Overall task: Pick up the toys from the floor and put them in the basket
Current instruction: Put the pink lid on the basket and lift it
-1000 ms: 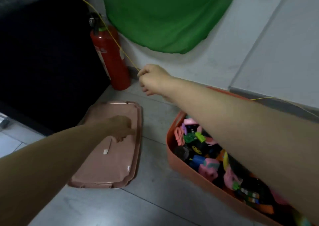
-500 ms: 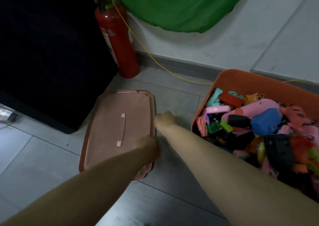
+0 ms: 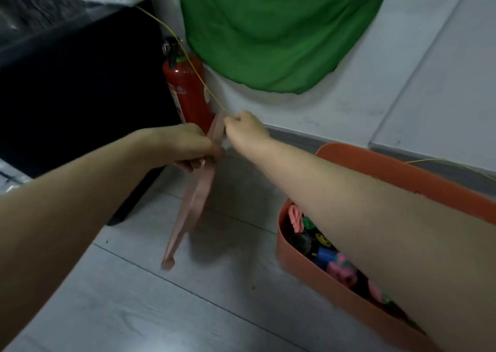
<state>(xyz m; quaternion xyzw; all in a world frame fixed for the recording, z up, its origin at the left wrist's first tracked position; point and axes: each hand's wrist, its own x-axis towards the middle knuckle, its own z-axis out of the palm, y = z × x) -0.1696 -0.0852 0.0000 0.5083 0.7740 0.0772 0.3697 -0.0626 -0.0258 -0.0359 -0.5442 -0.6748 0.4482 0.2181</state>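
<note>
- The orange basket (image 3: 346, 161) stands on the floor (image 3: 214, 298) by the wall, already heaped with coloured toys (image 3: 335, 265); no loose toy shows on the floor around it, so the gathering looks about finished.
- The step in hand seems to be the lid: a flat pink lid (image 3: 194, 198) hangs edge-on, off the floor, to the left of the basket.
- The left hand (image 3: 188, 145) has its fingers curled round the lid's upper part; the right hand (image 3: 245, 127) pinches its top edge, fist closed on it.
- The right forearm crosses over the basket and hides much of its contents.
- The next move probably calls for swinging the lid toward the basket, turning it flat and lining its rim up with the basket's.
- Left of the basket the tiles lie open beneath the lid, giving room to swing.
- Beyond the lid, further from the basket, a red fire extinguisher (image 3: 188, 91) stands close behind the hands, with a dark cabinet (image 3: 80, 88) beside it; a thin yellow cord (image 3: 188, 61) runs down past the right hand and could snag.
</note>
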